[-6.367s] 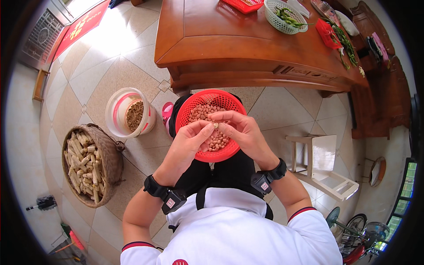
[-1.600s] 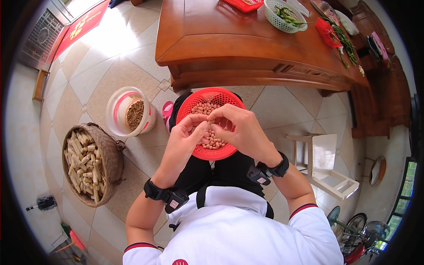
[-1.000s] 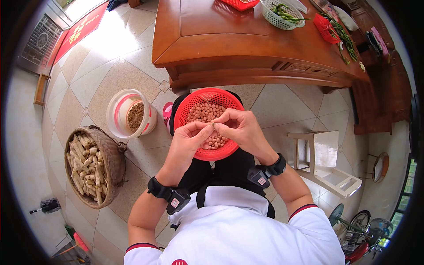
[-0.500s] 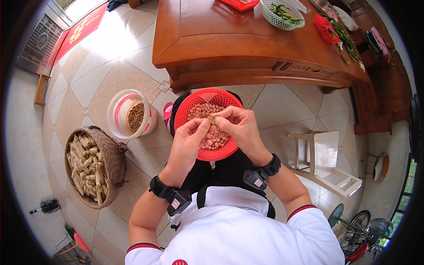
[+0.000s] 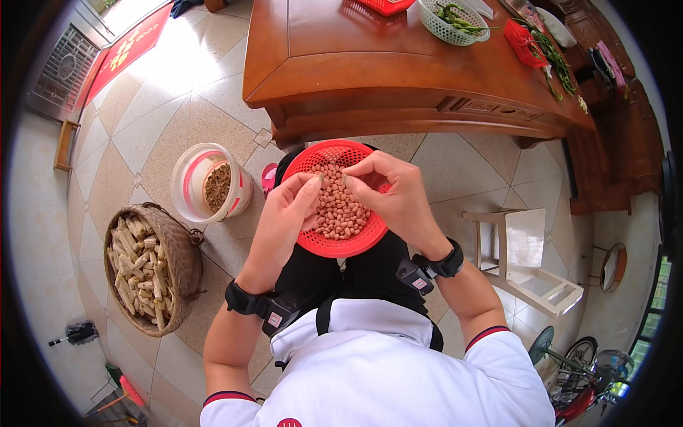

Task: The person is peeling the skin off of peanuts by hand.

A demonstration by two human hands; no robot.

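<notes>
A red plastic basket (image 5: 331,248) rests on my lap, holding many pinkish-brown shelled peanuts (image 5: 342,208). Over its left part, my left hand (image 5: 288,217) is closed in a pinch, thumb against forefinger, on a small pale piece that looks like peanut shell. Across a narrow gap, my right hand (image 5: 395,196) pinches another such small piece above the peanuts. Both pieces are mostly covered by the fingertips. Left of the basket stands a white and pink bucket (image 5: 186,186) with brown shells (image 5: 218,188) at its bottom.
A woven basket (image 5: 186,270) full of corn cobs (image 5: 139,274) stands at the left. Ahead is a wooden table (image 5: 341,78) bearing a white colander (image 5: 459,37) with green peppers and a red basket (image 5: 525,46). A white stool (image 5: 523,249) and a bicycle (image 5: 580,363) are at the right.
My hands, which met fingertip to fingertip over the basket, have drawn apart, left hand leftward and right hand rightward. The small shell between them now shows as a piece at each pinch.
</notes>
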